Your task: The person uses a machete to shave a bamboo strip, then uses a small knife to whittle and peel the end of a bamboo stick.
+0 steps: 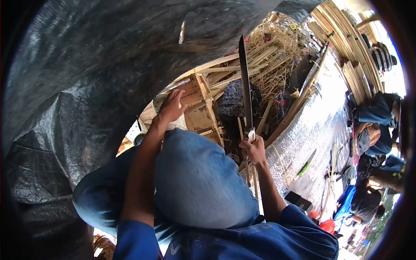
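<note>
My right hand (255,149) is closed around the pale, wrapped-looking handle of a machete (245,82). Its long dark blade points away from me, upright in the picture. Beyond my bent knee, my left hand (172,107) has its fingers stretched out beside a wooden crate (200,119). Under its wrist lies a whitish object (177,123) whose kind I cannot make out. A dark, straw-flecked block or bundle (239,99) sits past the crate, near the blade. Thin wooden sticks (248,171) stand close below my right hand.
Black plastic sheeting (95,78) hangs over the left side. Split strips and straw (277,47) are heaped ahead. A silvery sheet (299,134) on the right carries a green-handled knife (307,163) and a dark phone-like object (298,201). Long slats (346,39) and other people (368,203) are farther right.
</note>
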`<state>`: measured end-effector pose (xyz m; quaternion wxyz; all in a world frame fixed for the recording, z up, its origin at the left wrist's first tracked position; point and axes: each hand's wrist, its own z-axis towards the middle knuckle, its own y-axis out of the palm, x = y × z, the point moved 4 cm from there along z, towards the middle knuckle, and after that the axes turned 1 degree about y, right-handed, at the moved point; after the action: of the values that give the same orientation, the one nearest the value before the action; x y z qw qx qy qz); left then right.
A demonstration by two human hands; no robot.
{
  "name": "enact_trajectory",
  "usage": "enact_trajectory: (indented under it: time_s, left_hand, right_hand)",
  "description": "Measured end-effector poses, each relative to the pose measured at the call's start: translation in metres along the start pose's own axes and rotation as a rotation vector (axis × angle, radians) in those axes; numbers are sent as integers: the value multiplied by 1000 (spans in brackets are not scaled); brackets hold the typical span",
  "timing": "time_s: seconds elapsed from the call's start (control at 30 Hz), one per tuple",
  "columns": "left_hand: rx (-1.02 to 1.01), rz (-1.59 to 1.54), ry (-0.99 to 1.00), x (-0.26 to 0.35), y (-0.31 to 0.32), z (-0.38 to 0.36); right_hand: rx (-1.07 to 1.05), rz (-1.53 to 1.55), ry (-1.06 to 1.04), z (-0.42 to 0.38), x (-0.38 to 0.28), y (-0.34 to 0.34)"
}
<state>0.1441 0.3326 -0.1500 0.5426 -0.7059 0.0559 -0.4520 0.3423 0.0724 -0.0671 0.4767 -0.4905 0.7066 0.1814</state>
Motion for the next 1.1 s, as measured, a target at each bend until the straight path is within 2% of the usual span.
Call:
enact_trajectory:
  time_s: [0.03, 0.07, 0.23, 0.3, 0.43, 0.5, 0.53, 0.57, 0.63, 0.67, 0.73, 0.77, 0.9, 0.97, 1.1]
  left_hand:
    - [-108, -135, -26, 5, -12, 0]
    - [-15, -112, 13, 10, -25, -2]
    - [28, -42, 76, 9, -74, -15]
    - [30, -143, -52, -5, -74, -24]
    - [-66, -205, -96, -26, -38, -38]
    - [-129, -183, -39, -29, -7, -36]
    - [-183, -241, -76, -38, 12, -36]
    - [-239, -293, -116, -46, 34, -37]
    - [-247, 3, -17, -17, 36, -39]
    - [-260, -1, 1, -14, 47, -41]
    - [-170, 50, -129, -24, 56, -43]
    - [-167, 57, -128, -22, 55, -41]
    - [-133, 11, -173, -14, 52, -44]
    - [-137, -59, -257, -8, 51, -42]
    - [-24, 7, -246, -1, 51, -37]
  right_hand:
    - [41, -24, -12, -5, -4, -4]
    - [25, -36, -30, -6, -1, -8]
    - [19, 59, 47, -15, 9, -6]
    - [3, 120, 80, -11, 17, -3]
    - [27, 75, 166, -19, 18, -18]
    - [129, -163, 16, -32, 3, -43]
    - [187, -321, 39, -40, -3, -59]
    - [253, -471, -48, -45, -6, -74]
    - [416, -507, -76, -62, 2, -99]
    - [486, -555, -3, -70, 5, -112]
    - [639, -722, 129, -82, 20, -134]
    - [719, -758, 176, -90, 27, -140]
    - [913, -649, 121, -106, 54, -168]
    - [964, -615, 109, -105, 60, -181]
    - [982, -612, 129, -102, 77, -197]
